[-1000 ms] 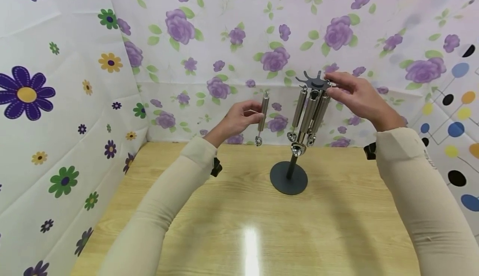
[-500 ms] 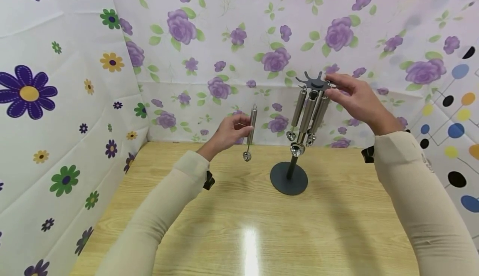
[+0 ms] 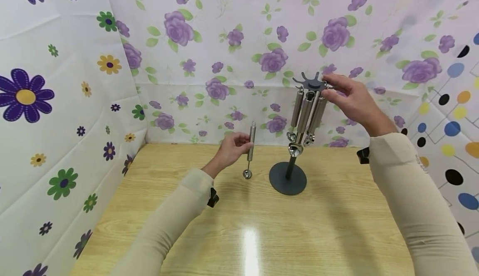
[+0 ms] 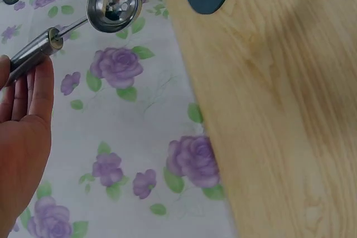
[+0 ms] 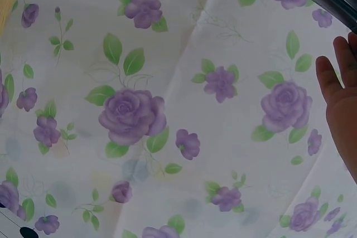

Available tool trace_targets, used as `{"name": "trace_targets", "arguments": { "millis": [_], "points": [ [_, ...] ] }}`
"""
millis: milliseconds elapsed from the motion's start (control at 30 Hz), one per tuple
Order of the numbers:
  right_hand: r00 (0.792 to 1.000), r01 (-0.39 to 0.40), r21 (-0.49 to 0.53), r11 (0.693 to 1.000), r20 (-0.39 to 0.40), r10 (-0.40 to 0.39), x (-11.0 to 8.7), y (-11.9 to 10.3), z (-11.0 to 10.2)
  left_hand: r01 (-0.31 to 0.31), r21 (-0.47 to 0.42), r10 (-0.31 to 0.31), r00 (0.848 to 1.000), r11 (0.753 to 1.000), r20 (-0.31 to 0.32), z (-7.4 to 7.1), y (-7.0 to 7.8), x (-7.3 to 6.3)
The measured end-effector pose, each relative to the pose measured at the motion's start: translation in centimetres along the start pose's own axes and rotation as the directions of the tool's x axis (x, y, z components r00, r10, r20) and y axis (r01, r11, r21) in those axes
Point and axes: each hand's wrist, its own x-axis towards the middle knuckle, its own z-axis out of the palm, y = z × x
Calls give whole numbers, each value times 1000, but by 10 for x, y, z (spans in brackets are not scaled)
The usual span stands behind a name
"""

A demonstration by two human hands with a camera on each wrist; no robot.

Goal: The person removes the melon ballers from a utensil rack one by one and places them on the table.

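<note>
A small steel scoop (image 3: 252,139) with a round bowl and a thick tubular handle hangs nearly upright, bowl down, just above the table. My left hand (image 3: 231,150) pinches its handle between thumb and fingers. In the left wrist view the scoop's shiny bowl (image 4: 100,6) stands out on a thin rod beyond my fingertips. To the right is a dark utensil stand (image 3: 313,85) with curved hooks on top. My right hand (image 3: 351,101) pinches the right edge of that hooked top. Several steel-handled utensils (image 3: 307,112) hang from the hooks, partly overlapping. Some left-side hooks bear nothing.
The stand's round dark base (image 3: 287,179) rests on the wooden table (image 3: 299,234). Behind the table hangs a flowered cloth (image 3: 224,60), with more patterned cloth along the left and right sides. Dark camera mounts sit at both wrists.
My left hand has moved left and then down with the scoop, away from the stand and closer to the table. The right hand stays at the stand's top.
</note>
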Motion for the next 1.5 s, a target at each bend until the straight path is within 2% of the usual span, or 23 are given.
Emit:
{"name": "trace_targets", "arguments": {
  "millis": [200, 367, 667, 833, 900, 1200, 1500],
  "points": [
    [1000, 14, 27, 1000, -15, -14, 0, 2, 4, 24, -10, -25, 998, 1000, -65, 11, -16, -8],
    [998, 47, 56, 997, -32, -45, 1, 4, 8, 99, -24, -101, 989, 995, -107, 18, -29, -16],
    [999, 40, 55, 998, -34, -38, -2, 5, 9, 173, -3, -172, 977, 985, -123, 27, -50, -28],
    [999, 26, 48, 999, -35, -24, -4, 6, 8, 232, 15, -229, 966, 973, -124, 34, -64, -37],
    [999, 34, 55, 998, -38, -32, -4, 7, 8, 250, -3, -249, 960, 968, -133, 38, -71, -39],
    [998, 48, 52, 997, -51, -45, -4, 7, 3, 264, -14, -263, 951, 964, -164, 55, -91, -36],
    [997, 67, 70, 995, -53, -63, -3, 4, 6, 328, 17, -321, 932, 944, -166, 62, -105, -31]
  ]
}}
